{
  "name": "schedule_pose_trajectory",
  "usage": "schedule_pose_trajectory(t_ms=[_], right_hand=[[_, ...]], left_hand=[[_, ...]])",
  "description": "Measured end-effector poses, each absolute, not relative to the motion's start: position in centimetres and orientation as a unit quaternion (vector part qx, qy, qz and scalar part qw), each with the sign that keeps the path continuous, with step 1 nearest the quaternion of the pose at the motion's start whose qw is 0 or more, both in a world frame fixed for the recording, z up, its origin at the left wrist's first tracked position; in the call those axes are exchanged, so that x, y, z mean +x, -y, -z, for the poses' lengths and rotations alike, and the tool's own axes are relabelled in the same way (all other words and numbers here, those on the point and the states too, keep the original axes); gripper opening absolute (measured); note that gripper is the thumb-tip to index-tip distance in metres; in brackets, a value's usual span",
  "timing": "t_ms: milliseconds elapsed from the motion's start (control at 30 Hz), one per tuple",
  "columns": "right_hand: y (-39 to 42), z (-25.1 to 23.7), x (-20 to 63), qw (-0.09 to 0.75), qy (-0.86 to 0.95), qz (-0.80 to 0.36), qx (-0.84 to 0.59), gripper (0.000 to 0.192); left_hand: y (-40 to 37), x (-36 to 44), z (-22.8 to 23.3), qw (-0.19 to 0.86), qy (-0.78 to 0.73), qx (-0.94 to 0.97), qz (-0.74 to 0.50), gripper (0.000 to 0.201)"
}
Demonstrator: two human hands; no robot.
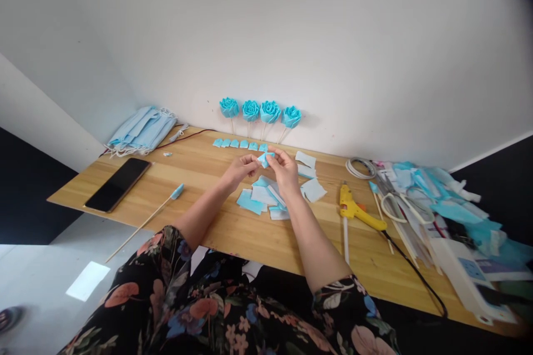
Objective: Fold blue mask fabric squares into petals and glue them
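Note:
My left hand (240, 170) and my right hand (283, 168) meet above the wooden table (216, 233), and both pinch one small blue fabric piece (264, 159) between their fingertips. Under my hands lies a loose heap of cut blue and white fabric squares (266, 197). Just beyond it, a row of several small folded blue pieces (240, 144) lines the back of the table. Behind that row, several finished blue fabric roses (260, 111) on sticks lean against the white wall.
A yellow glue gun (357, 211) with a black cord lies at the right, next to scissors (402, 206) and a heap of scraps. A dark phone (118, 183), a blue-tipped wooden stick (156, 213) and a stack of blue face masks (141, 130) lie at the left.

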State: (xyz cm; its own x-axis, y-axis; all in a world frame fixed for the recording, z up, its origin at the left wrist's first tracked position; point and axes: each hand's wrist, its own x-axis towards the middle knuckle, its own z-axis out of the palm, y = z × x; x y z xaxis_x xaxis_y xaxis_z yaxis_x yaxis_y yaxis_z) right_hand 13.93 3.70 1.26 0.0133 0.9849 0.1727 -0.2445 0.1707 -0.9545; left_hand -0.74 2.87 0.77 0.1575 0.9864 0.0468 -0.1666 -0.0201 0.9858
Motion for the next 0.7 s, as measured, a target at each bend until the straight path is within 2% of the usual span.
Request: schedule_pose_trajectory(t_ms=[167, 467, 700], right_hand=[[-4.0, -1.0, 13.7, 0.597, 0.495, -0.474, -0.417, 0.037], [-5.5, -3.5, 14.3, 0.531, 0.547, -0.527, -0.376, 0.06], [-6.2, -2.9, 14.1, 0.515, 0.59, -0.485, -0.391, 0.045]], left_hand=[[-2.5, -0.6, -1.3, 0.543, -0.413, 0.504, -0.529, 0.016], [-2.8, -0.7, -1.1, 0.525, -0.433, 0.489, -0.546, 0.017], [-2.7, -0.6, -1.2, 0.53, -0.425, 0.493, -0.544, 0.027]])
